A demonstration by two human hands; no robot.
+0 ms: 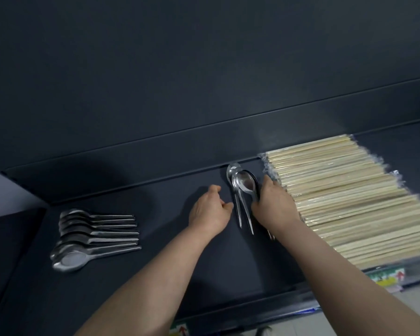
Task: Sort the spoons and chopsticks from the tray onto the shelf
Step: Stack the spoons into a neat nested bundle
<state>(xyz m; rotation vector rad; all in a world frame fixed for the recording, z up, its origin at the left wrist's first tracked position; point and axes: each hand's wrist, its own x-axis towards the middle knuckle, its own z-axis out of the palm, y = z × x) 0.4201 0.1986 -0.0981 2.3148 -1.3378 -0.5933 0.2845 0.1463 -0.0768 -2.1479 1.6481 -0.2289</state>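
A person's right hand [274,204] grips a bundle of spoons [244,184] on the dark shelf [155,190]. The left hand [210,210], loosely curled and empty, sits at their 9 o'clock. Wrapped chopsticks [349,197] lie at 3 o'clock, a spoon row [92,235] at 8.

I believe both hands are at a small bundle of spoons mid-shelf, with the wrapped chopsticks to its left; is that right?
Not quite. The head view shows the wrapped chopsticks to the right of the bundle of spoons, beside the right hand; the left hand sits at the bundle's other side.
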